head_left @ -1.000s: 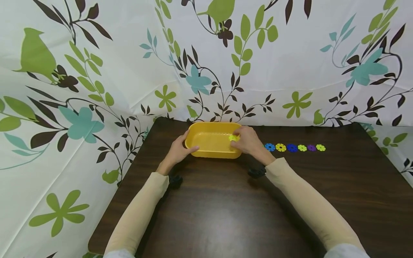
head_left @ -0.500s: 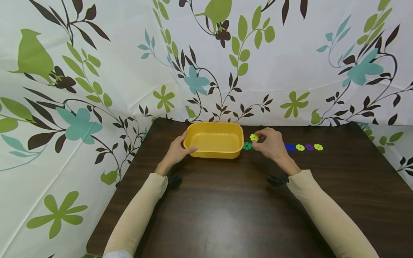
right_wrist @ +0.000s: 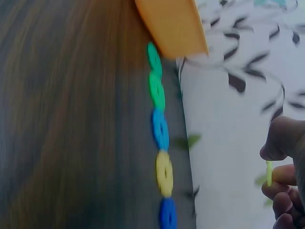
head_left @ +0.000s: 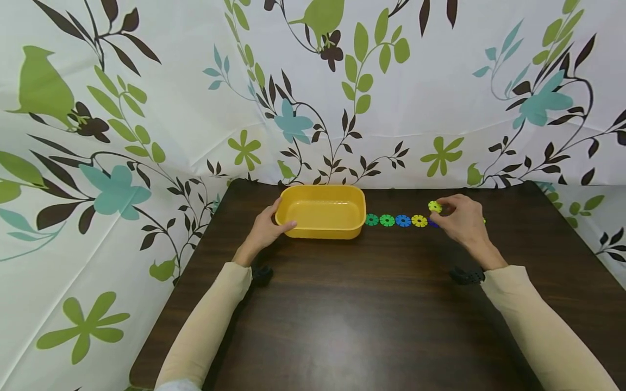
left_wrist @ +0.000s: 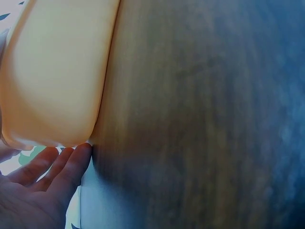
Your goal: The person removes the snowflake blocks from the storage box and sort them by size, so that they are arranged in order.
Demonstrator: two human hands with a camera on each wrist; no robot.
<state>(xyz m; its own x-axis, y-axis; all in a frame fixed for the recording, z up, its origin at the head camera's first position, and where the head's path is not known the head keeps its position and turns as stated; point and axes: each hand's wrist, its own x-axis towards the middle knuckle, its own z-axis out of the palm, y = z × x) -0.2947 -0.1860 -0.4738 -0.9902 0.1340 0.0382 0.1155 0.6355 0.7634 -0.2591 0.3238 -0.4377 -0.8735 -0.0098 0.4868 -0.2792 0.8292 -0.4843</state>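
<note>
A yellow plastic basin (head_left: 323,233) stands toward the back of the table. My left hand (head_left: 265,229) holds its left end, thumb over the near rim and fingers against the outer end wall, as the left wrist view also shows (left_wrist: 45,191). Between thumb and fingertips, my right hand (head_left: 463,220) pinches a yellow-green flower-shaped disc (head_left: 434,206), seen edge-on in the right wrist view. Right of the basin runs a row of similar discs: a dark green one (head_left: 371,219), a green one (head_left: 387,220), a blue one (head_left: 403,220), a yellow one (head_left: 419,220). My right hand hides part of the row.
The dark wood table (head_left: 337,304) reaches back to a white cloth (head_left: 415,130) printed with leaves and birds. Black wrist straps sit at both wrists, the right one (head_left: 467,276) close over the tabletop.
My right hand has carried the yellow-green disc from the basin's right end rightward along the row. My left hand keeps its place on the basin. The view has turned slightly right.
</note>
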